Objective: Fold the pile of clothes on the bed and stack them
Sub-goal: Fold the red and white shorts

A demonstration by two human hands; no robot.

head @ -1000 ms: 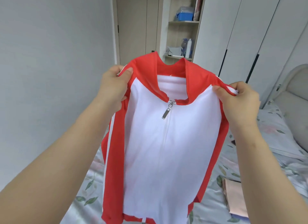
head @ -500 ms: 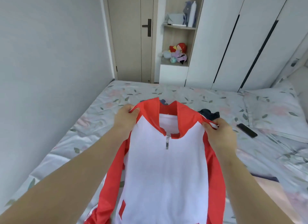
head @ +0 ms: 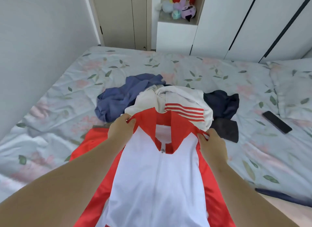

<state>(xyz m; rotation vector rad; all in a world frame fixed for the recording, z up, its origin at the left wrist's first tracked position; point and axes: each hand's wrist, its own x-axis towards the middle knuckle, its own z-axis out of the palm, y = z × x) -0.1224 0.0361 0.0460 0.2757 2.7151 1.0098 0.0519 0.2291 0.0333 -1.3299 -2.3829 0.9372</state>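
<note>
Floral-sheet bed [head: 185, 66]: clothes pile mid, w/ blue garment [head: 125, 95], white top [head: 182, 105] w/ red stripes, navy garment [head: 221, 103], all touching. Phone [head: 276, 122] rt, near pillow [head: 293, 91]. Red/white jacket [head: 157, 184] sleeve on sheet, front-left.

Bare bed [head: 55, 95] lies left; clothes pile [head: 168, 100] (and phone [head: 276, 122], right) blocks ahead.

A: Bright?
B: Bright and even, soft daylight over the bed [head: 185, 67]; faint shadows only in the creases and under the clothes pile [head: 128, 95].
A: From where?
B: Hard to tell; possibly from behind the camera.
A: Sharp?
B: Soft throughout, smeared toward the bottom and lower-left edges. White of the jacket [head: 157, 184] nearly washed out.
A: Edges?
B: Bowed by the wide lens; wardrobe doors [head: 236, 23] leaning outward.
</note>
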